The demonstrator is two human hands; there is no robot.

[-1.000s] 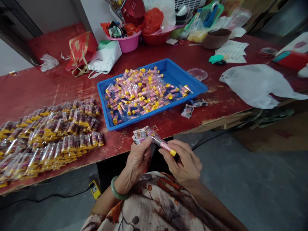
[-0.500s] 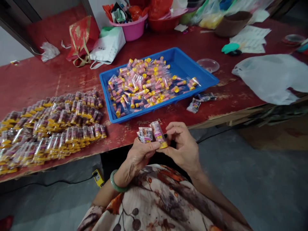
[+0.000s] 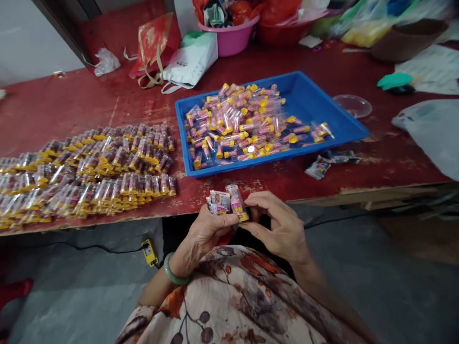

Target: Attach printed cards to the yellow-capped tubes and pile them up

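Note:
In front of my lap, my left hand (image 3: 210, 229) grips several small printed sachets (image 3: 219, 201) and, under its thumb, the lower end of a clear yellow-capped tube (image 3: 236, 200) with a printed sachet inside. My right hand (image 3: 281, 227) is curled at the tube's right side, thumb at its yellow end and fingertips against its edge. Beyond them, a blue tray (image 3: 332, 110) contains a heap of yellow-capped tubes with pink contents (image 3: 229, 119). Two or so loose sachets (image 3: 318, 167) lie by the tray's front right side.
Stacked rows of filled tubes (image 3: 118, 186) cover the table's left part. Behind the tray are a white bag (image 3: 193, 57), a red bag (image 3: 158, 43) and a pink basin (image 3: 233, 38). A plastic lid (image 3: 353, 105) and white plastic bag (image 3: 430, 129) lie right.
The view has turned left, so the table's things appear farther right. Both hands keep nearly the same hold; the tube stands slightly more upright and my right fingers sit closer to it.

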